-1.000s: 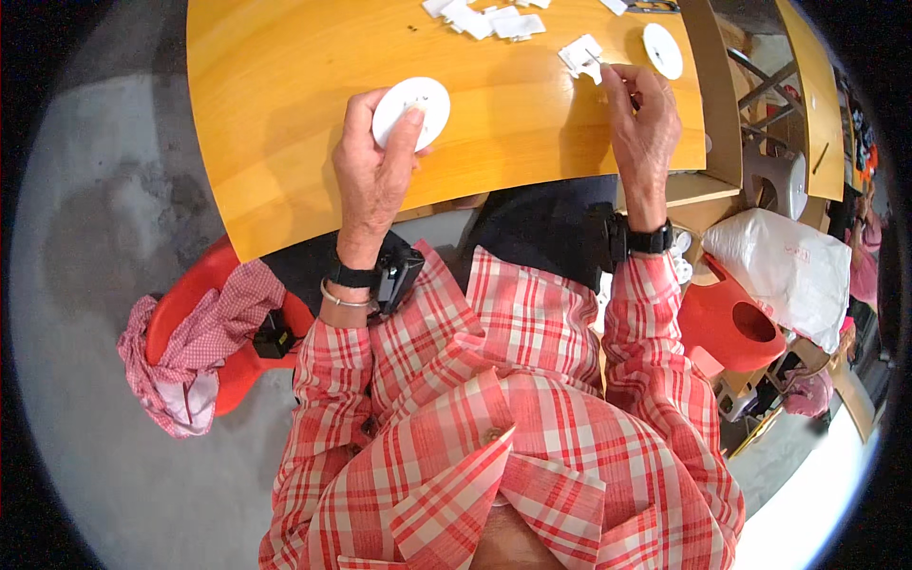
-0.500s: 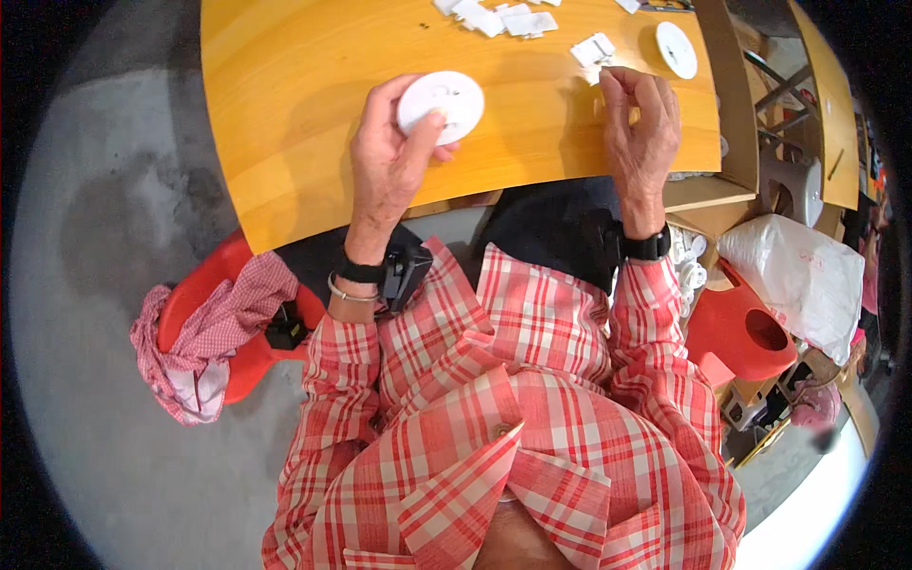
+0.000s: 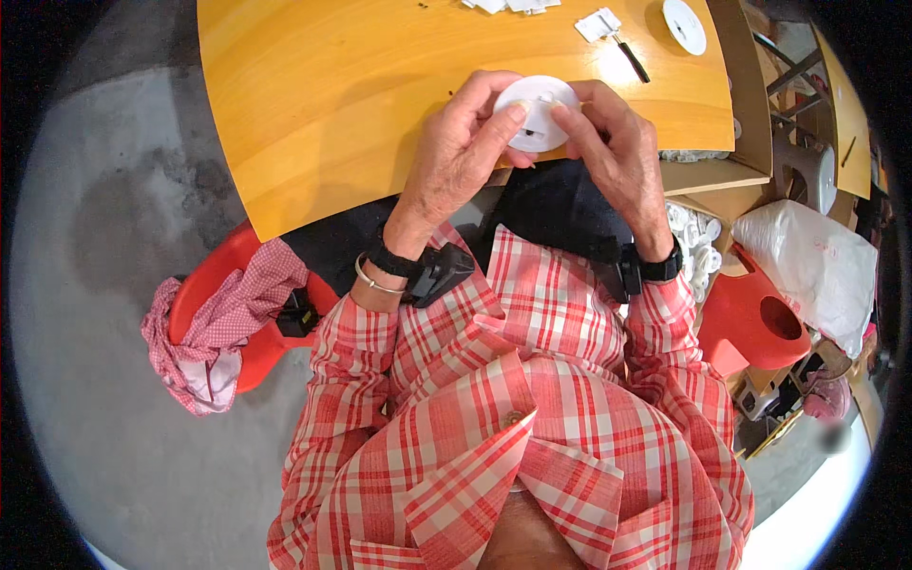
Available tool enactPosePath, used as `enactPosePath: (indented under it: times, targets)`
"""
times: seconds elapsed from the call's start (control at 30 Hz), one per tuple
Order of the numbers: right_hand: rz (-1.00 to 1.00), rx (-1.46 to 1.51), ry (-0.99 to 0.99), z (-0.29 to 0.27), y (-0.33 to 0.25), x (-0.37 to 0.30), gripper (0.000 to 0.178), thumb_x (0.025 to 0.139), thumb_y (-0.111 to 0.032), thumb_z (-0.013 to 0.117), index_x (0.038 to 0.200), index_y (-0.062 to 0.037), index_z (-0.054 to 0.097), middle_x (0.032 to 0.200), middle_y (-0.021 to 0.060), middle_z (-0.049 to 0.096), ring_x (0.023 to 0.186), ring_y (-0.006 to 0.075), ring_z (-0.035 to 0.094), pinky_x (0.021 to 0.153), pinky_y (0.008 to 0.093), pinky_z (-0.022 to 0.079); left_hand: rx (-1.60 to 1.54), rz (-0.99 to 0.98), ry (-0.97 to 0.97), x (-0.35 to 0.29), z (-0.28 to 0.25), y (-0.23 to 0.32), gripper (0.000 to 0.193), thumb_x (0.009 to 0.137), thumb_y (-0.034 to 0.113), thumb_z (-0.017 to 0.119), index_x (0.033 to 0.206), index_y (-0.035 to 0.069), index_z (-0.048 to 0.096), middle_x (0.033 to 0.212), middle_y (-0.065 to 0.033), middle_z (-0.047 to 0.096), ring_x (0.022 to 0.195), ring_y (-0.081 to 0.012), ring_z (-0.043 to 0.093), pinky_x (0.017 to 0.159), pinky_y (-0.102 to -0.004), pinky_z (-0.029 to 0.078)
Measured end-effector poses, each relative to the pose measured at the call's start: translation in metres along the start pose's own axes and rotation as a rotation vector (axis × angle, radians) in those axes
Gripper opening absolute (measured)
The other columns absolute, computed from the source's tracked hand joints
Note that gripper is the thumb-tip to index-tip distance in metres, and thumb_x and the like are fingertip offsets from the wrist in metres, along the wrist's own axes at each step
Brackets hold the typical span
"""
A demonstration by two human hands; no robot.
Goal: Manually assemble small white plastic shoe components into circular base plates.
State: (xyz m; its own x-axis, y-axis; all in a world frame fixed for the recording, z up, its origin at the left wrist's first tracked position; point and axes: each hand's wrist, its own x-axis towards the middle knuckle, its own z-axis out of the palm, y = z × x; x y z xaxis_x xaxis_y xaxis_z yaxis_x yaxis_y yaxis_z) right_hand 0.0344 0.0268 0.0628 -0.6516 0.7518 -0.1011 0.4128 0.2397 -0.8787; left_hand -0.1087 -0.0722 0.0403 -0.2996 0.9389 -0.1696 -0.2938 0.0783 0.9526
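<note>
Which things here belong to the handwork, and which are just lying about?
Belonging:
white disc, held by left hand and right hand
likely black-handled tool, second white disc, white pieces

Apparently lying about:
checked cloth
red chair
white bag

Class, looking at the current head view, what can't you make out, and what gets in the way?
- Head view: the underside of the white disc, turned away from the camera.
- Head view: how the left hand and right hand grip beneath, hidden by the disc.
- Head view: the flat white pieces, cut off by the upper edge.
- Head view: what the white bag holds, hidden by its sides.
</note>
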Motion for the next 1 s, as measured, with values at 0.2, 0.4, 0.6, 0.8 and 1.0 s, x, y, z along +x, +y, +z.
enactPosePath:
  times: [0.2, 0.4, 0.6, 0.8, 1.0]
  targets:
    - [0.056, -0.031, 0.055, -0.031, 0.001, -0.032, 0.015, 0.088, -0.013, 0.059, 0.095, 0.0005, 0.059, 0.059, 0.0032, 0.055, 0.053, 0.0085, 0.05, 0.05, 0.0233, 0.041, 0.251, -0.148, -0.231, 0.005, 0.015, 0.013, 0.028, 0.092, 0.017, 0.054, 0.116, 0.003, 0.054, 0.074, -0.0028, 0.064, 0.055, -0.0066, 0.059, 0.049, -0.0192, 0.048]
    - [-0.087, -0.337, 0.659, -0.089, 0.099, -0.089, 0.01, 0.092, -0.013, 0.054, 0.097, -0.0061, 0.058, 0.076, -0.0044, 0.053, 0.062, 0.0006, 0.044, 0.053, 0.0155, 0.033, 0.656, 0.165, -0.145, 0.016, 0.005, 0.021, 0.025, 0.09, 0.018, 0.056, 0.114, 0.011, 0.056, 0.076, -0.0072, 0.065, 0.061, -0.0125, 0.062, 0.057, -0.027, 0.05]
    - [0.837, 0.562, 0.753, -0.151, 0.243, -0.201, 0.032, 0.089, -0.037, 0.058, 0.068, -0.0146, 0.05, 0.052, -0.0032, 0.042, 0.042, 0.0061, 0.039, 0.04, 0.02, 0.033, 0.786, 0.29, 0.238, 0.056, -0.051, 0.036, 0.02, 0.088, 0.016, 0.058, 0.106, 0.008, 0.06, 0.082, -0.0095, 0.065, 0.067, -0.0171, 0.062, 0.061, -0.0268, 0.05]
    - [1.169, 0.404, 0.777, -0.124, 0.319, -0.283, 0.036, 0.088, -0.038, 0.053, 0.064, -0.0115, 0.053, 0.05, -0.0005, 0.045, 0.038, 0.0117, 0.038, 0.037, 0.0251, 0.033, 1.06, 0.44, 0.563, 0.1, -0.117, 0.036, 0.024, 0.081, 0.014, 0.063, 0.103, 0.009, 0.057, 0.096, -0.0143, 0.058, 0.087, -0.0314, 0.057, 0.075, -0.0393, 0.048]
    - [1.116, 0.437, 0.885, -0.112, 0.329, -0.306, 0.03, 0.089, -0.034, 0.055, 0.074, -0.0077, 0.058, 0.064, 0.0041, 0.061, 0.039, 0.0111, 0.04, 0.038, 0.0267, 0.035, 1.095, 0.555, 0.49, 0.131, -0.117, 0.036, 0.029, 0.08, 0.015, 0.063, 0.106, 0.007, 0.055, 0.096, -0.017, 0.058, 0.094, -0.0354, 0.055, 0.079, -0.0418, 0.046]
